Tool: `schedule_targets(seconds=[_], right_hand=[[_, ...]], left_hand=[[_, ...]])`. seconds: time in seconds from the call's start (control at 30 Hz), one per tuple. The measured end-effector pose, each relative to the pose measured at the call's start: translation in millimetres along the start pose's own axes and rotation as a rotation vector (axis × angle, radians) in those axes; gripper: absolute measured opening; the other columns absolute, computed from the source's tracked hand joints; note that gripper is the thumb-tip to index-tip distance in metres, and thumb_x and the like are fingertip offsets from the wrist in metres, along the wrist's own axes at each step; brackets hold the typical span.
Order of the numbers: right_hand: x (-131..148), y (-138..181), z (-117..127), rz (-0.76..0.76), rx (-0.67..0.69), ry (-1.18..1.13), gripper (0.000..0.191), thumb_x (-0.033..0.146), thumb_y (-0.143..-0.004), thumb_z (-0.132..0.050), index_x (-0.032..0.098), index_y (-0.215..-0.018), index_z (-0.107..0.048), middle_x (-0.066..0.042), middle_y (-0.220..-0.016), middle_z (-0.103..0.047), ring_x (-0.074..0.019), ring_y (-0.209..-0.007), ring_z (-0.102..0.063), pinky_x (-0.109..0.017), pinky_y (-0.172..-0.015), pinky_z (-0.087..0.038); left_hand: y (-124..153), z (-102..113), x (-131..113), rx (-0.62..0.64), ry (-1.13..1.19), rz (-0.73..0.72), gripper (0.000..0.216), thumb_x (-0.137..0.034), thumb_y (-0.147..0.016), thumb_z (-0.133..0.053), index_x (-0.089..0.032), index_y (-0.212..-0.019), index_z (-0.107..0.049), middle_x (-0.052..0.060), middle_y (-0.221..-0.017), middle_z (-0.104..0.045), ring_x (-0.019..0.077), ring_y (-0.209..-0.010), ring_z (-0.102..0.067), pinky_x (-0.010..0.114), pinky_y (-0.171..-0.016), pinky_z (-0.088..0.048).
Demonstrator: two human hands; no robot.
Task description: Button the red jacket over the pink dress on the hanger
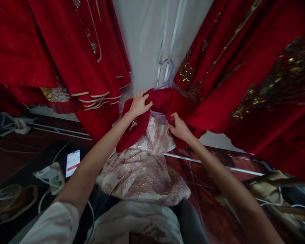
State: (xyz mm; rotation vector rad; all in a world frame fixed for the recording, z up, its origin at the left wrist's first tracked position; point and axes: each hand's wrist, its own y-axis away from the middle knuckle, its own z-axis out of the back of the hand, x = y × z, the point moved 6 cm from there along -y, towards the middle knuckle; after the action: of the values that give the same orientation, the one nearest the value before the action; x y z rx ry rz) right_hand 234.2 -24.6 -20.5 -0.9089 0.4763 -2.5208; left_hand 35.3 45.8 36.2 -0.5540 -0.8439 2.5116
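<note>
I have two bare hands in view, both at a red jacket (160,101) that sits in the middle, on a purple hanger (171,71), its hook standing up against the pale backdrop (142,40). My left hand (141,105) lies on the jacket's left side near the collar, thumb and forefinger slightly apart, and I cannot tell whether that grip has any cloth pinched. My right hand (180,128) is at the opposite front edge, its grip clamped on the red fabric between thumb and fingers. The jacket's left panel swings outward, with a sparkling ornament (134,123) partly behind my left forearm. Between the two sides I see a pale pink brocade dress (152,176), its top framed by the jacket and its skirt spread down toward the wearer's lap.

On my left hang red garments (73,44) with light piping; on my right, more red garments (226,125) with gold embroidery. A phone (73,163) with a lit screen lies on the dark surface (38,166) beside a power strip (56,178). Below my right arm are reddish floor tiles (197,189), and further right a heap of things (282,193) too blurred to name
</note>
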Motion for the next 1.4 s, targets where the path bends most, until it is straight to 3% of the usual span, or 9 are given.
schedule_targets(seconds=[0.13,0.23,0.33,0.47,0.67,0.9,1.07,1.27,1.4], right_hand=[[-39.7,19.3,45.1,-0.202,-0.005,0.245,0.036,0.008,-0.064,-0.047,0.02,-0.097,-0.042,-0.009,-0.088,-0.059,-0.0232,-0.078,-0.058,-0.033,-0.07,-0.044],[-74.1,32.7,92.1,-0.358,-0.158,0.466,0.045,0.003,-0.06,-0.049,0.018,-0.102,-0.047,-0.012,-0.089,-0.06,-0.0245,-0.079,-0.06,-0.034,-0.07,-0.045],[-99.8,37.3,109.3,-0.387,-0.112,0.426,0.042,0.005,-0.057,-0.054,0.019,-0.097,-0.05,-0.007,-0.083,-0.061,-0.0218,-0.073,-0.06,-0.032,-0.068,-0.047],[-93.0,24.1,89.1,-0.218,-0.064,0.107,0.042,0.016,-0.061,-0.059,0.021,-0.101,-0.048,-0.002,-0.083,-0.06,-0.0171,-0.07,-0.059,-0.029,-0.065,-0.049],[-59.8,-11.7,56.9,-0.128,-0.388,-0.003,0.036,0.02,-0.064,-0.058,0.02,-0.098,-0.046,-0.001,-0.08,-0.055,-0.0157,-0.069,-0.054,-0.03,-0.066,-0.046],[-65.1,-18.6,46.4,-0.139,-0.423,-0.27,0.024,0.027,-0.068,-0.059,0.022,-0.086,-0.043,0.0,-0.077,-0.054,-0.0143,-0.067,-0.052,-0.027,-0.062,-0.045],[-61.9,-22.3,38.3,-0.109,-0.362,-0.47,0.026,0.032,-0.069,-0.062,0.022,-0.085,-0.044,0.001,-0.08,-0.054,-0.0139,-0.072,-0.056,-0.027,-0.065,-0.046],[-13.6,-36.7,-2.1,0.025,-0.199,-0.49,0.021,0.032,-0.076,-0.06,0.022,-0.088,-0.047,0.0,-0.083,-0.057,-0.0132,-0.074,-0.056,-0.028,-0.069,-0.047],[11.9,-38.5,-19.9,0.072,-0.104,-0.494,0.02,0.03,-0.077,-0.059,0.022,-0.091,-0.046,0.0,-0.086,-0.055,-0.0132,-0.076,-0.056,-0.027,-0.069,-0.047]], left_hand=[[-0.1,-2.6,0.6,0.023,-0.043,-0.022,0.022,-0.035,-0.083,-0.057,-0.016,-0.094,-0.061,0.014,-0.107,-0.056,0.0313,-0.108,-0.051,0.043,-0.094,-0.04],[-1.4,-3.5,1.5,0.038,-0.067,-0.023,0.022,-0.033,-0.082,-0.056,-0.015,-0.095,-0.061,0.013,-0.105,-0.056,0.0303,-0.107,-0.052,0.043,-0.094,-0.041],[-2.3,-4.9,2.2,0.036,-0.067,-0.024,0.024,-0.033,-0.081,-0.058,-0.015,-0.096,-0.061,0.013,-0.106,-0.055,0.0302,-0.107,-0.052,0.043,-0.093,-0.042],[-4.1,-8.7,4.2,0.028,-0.027,-0.04,0.023,-0.032,-0.08,-0.059,-0.015,-0.094,-0.062,0.012,-0.103,-0.055,0.0299,-0.105,-0.053,0.043,-0.092,-0.043],[-3.2,-6.8,5.9,0.023,0.049,-0.083,0.015,-0.029,-0.079,-0.062,-0.015,-0.086,-0.061,0.011,-0.104,-0.055,0.0293,-0.106,-0.053,0.044,-0.094,-0.044],[34.0,21.7,10.1,-0.228,0.04,0.012,0.018,-0.023,-0.087,-0.055,-0.017,-0.104,-0.057,0.012,-0.116,-0.053,0.0248,-0.108,-0.054,0.04,-0.095,-0.044],[49.9,10.3,-14.5,-0.076,-0.086,-0.052,0.023,-0.024,-0.092,-0.046,-0.017,-0.113,-0.055,0.01,-0.105,-0.06,0.0217,-0.097,-0.059,0.034,-0.087,-0.047],[61.4,-31.2,-63.0,0.205,-0.172,-0.156,0.016,-0.014,-0.086,-0.051,-0.014,-0.1,-0.058,0.011,-0.094,-0.063,0.0232,-0.09,-0.062,0.034,-0.083,-0.047],[65.5,-40.2,-55.1,0.172,0.069,-0.067,0.018,-0.012,-0.081,-0.055,-0.013,-0.098,-0.056,0.011,-0.093,-0.064,0.0227,-0.085,-0.063,0.034,-0.078,-0.049]])
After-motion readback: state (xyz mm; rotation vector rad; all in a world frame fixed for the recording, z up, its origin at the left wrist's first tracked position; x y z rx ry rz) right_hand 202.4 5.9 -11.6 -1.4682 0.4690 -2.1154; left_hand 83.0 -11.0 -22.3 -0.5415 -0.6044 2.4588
